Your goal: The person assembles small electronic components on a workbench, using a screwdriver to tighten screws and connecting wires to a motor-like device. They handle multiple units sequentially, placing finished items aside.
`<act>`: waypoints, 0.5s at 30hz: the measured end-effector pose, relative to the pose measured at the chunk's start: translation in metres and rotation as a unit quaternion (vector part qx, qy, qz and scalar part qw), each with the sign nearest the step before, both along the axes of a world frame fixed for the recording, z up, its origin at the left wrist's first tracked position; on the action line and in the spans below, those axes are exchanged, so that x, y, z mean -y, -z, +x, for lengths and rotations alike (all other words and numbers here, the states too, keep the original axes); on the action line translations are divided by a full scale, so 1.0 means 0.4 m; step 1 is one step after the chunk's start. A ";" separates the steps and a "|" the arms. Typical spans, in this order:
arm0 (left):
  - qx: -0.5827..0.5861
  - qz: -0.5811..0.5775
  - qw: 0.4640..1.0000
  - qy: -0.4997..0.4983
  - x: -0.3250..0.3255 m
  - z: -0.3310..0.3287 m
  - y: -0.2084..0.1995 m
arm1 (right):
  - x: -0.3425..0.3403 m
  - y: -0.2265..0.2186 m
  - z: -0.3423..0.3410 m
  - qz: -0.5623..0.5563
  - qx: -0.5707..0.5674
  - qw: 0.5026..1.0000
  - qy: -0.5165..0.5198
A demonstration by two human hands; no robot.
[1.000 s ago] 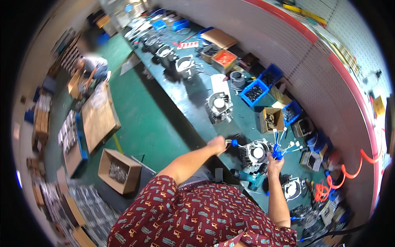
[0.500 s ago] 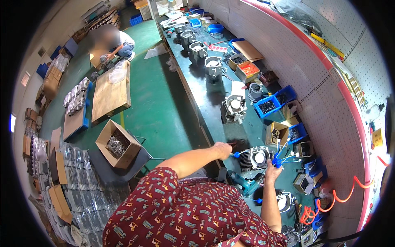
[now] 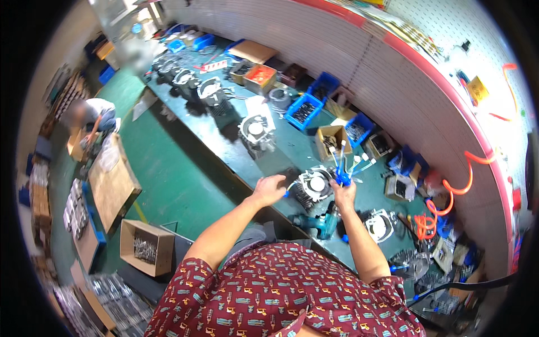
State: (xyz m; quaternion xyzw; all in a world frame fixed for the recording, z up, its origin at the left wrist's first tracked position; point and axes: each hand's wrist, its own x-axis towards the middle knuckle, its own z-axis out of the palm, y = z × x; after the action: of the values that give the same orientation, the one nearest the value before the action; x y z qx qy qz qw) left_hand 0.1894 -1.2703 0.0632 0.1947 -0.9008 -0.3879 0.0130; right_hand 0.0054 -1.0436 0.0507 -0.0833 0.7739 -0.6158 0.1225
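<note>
My right hand (image 3: 345, 195) grips a bunch of leads with a blue body (image 3: 342, 177) and several white tips fanning upward. It is just right of a finned motor housing (image 3: 314, 185) with a white round centre, standing on the bench. My left hand (image 3: 270, 190) is on the housing's other side, fingers stretched out and apart from the thumb. Close to its thumb is a small blue end on a pale lead (image 3: 287, 194); contact with it cannot be made out. A teal power drill (image 3: 321, 224) lies between the housing and my body.
More housings (image 3: 255, 130) stand in a row along the dark bench (image 3: 281, 163); another (image 3: 380, 226) is beside my right forearm. Blue bins (image 3: 304, 111) and cardboard boxes (image 3: 331, 140) of small parts line the back. An orange coiled hose (image 3: 469, 174) hangs right. A person (image 3: 101, 115) crouches far left.
My view has swung to the right, so the bench sits further left. My left hand's fingers look more spread. My right hand still holds the bunch of leads.
</note>
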 end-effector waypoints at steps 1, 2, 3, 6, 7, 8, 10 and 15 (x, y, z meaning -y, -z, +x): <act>-0.049 0.200 0.977 -0.052 -0.006 -0.019 0.051 | -0.002 0.023 -0.009 -0.036 0.001 0.999 0.001; -0.055 0.252 0.965 -0.047 -0.008 -0.033 0.072 | -0.004 0.020 -0.008 -0.027 0.009 1.000 -0.002; -0.060 0.304 0.950 -0.043 -0.011 -0.045 0.092 | -0.006 0.016 -0.006 -0.019 0.018 1.000 -0.006; -0.007 0.314 0.948 -0.040 -0.022 -0.080 0.121 | -0.006 -0.005 0.005 -0.007 0.023 1.000 0.004; 0.008 0.341 0.938 -0.056 -0.027 -0.092 0.124 | -0.008 0.000 0.002 -0.015 0.014 1.000 0.003; 0.023 0.367 0.927 -0.073 -0.034 -0.105 0.126 | -0.011 0.005 0.002 -0.028 0.009 1.000 0.002; 0.040 0.441 0.890 -0.109 -0.048 -0.118 0.122 | -0.015 0.018 -0.001 -0.010 0.022 1.000 0.005; -0.072 0.274 0.957 -0.058 -0.053 -0.132 0.177 | -0.011 0.037 -0.009 -0.013 0.017 1.000 0.006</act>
State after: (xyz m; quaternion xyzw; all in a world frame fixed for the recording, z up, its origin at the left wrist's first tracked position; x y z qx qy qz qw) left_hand 0.1366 -1.2493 -0.0075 0.2143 -0.7435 -0.6318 0.0462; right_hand 0.0020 -1.0391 0.0357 -0.0701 0.7644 -0.6274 0.1310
